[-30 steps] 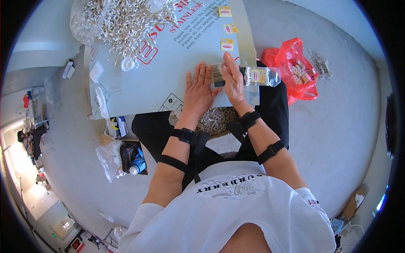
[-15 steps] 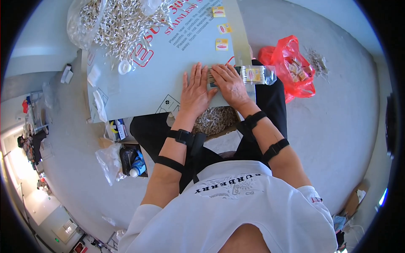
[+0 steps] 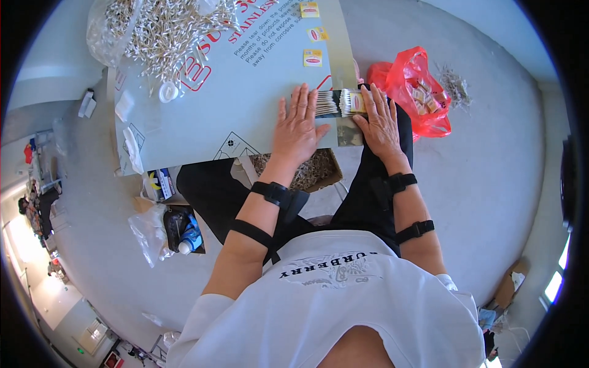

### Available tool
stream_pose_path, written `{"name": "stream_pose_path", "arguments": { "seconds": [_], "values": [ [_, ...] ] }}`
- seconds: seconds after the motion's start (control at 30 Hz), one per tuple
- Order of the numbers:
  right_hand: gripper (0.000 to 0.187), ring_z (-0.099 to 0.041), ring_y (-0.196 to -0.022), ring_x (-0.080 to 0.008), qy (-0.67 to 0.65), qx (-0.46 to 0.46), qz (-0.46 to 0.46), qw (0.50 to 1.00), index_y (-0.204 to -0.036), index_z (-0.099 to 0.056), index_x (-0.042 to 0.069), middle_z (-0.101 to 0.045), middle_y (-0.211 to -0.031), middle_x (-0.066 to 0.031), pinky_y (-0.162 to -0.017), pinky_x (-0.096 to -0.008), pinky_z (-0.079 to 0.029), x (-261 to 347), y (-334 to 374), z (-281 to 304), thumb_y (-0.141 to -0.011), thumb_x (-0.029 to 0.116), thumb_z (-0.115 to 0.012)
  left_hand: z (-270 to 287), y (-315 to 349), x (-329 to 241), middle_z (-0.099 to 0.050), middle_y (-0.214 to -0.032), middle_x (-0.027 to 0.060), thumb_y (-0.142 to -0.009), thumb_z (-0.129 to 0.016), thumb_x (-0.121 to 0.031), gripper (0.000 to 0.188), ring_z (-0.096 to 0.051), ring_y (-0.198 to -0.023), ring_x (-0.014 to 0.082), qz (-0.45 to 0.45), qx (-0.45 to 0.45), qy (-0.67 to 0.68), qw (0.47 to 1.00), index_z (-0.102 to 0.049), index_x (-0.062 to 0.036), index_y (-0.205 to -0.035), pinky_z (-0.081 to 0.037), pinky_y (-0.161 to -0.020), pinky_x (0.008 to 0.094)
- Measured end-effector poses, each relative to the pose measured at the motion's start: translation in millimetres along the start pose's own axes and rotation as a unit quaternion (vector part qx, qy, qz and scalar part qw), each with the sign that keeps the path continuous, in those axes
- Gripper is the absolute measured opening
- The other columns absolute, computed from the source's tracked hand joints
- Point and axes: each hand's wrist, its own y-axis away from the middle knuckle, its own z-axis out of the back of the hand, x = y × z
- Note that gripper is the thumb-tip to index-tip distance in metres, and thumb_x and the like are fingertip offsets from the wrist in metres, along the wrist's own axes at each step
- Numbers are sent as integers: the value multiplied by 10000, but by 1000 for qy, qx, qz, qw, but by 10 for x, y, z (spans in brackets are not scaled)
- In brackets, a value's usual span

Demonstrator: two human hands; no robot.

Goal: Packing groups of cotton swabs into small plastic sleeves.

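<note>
My left hand (image 3: 299, 127) lies flat on the metal-sheet tabletop (image 3: 264, 116), palm down and fingers stretched out. Its fingertips partly cover a row of loose cotton swabs (image 3: 326, 103) laid side by side. Just right of that row, past a narrow dark gap, is a bundle of cotton swabs (image 3: 347, 103) with a yellow-and-white label, apparently in clear plastic. Over the bundle's right end rests my right hand (image 3: 381, 122), fingers extended, hiding that part of it. Neither hand is closed around anything.
A big heap of loose swabs (image 3: 165, 34) spills from a clear bag at the table's far left. Several yellow labels, one nearest me (image 3: 312, 58), lie by the right edge. A red plastic bag (image 3: 402, 73) holds packs on the floor; a swab-filled box (image 3: 316, 170) sits below the table.
My right hand has slid rightward off the loose row and onto the labelled bundle, covering its end. My left hand has shifted right too, over part of the row.
</note>
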Motion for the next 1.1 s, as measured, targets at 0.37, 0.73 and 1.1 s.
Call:
{"name": "stream_pose_path", "arguments": {
  "seconds": [0.37, 0.73, 1.1],
  "values": [
    [637, -239, -1436, -298, -47, 18, 2, 999, -1502, -298, 188, -248, -1567, -80, -1161, -501, -153, -24, -21, 18, -942, 383, -530, -102, -127, -298, -180, -1580, 145, -914, -569, -397, 774, -161, -1469, 269, -35, -32, 39, 998, -222, -31, -1501, -120, -1179, 477],
    [303, -623, -689, -94, -767, -124, -308, 548, -1010, -686, 104, -670, -858, 21, -569, -243, -471, -125, -214, -319, -925, 389, -634, -248, -365, -404, -245, -1543, 206, -1032, -354, -316, 575, -250, -1428, 320, 31, -218, 404, 888, -229, 14, -1486, -201, -1160, 388],
    [255, -580, -587, -53, -735, -122, -294, 599, -955, -692, 68, -653, -773, 15, -462, -188, -395, -2, -216, -353, -939, 312, -620, -331, -458, -630, -294, -1509, 202, -1026, -371, -350, 593, -283, -1412, 306, 53, -240, 487, 838, -251, 17, -1476, -224, -1148, 388]
  ]
}}
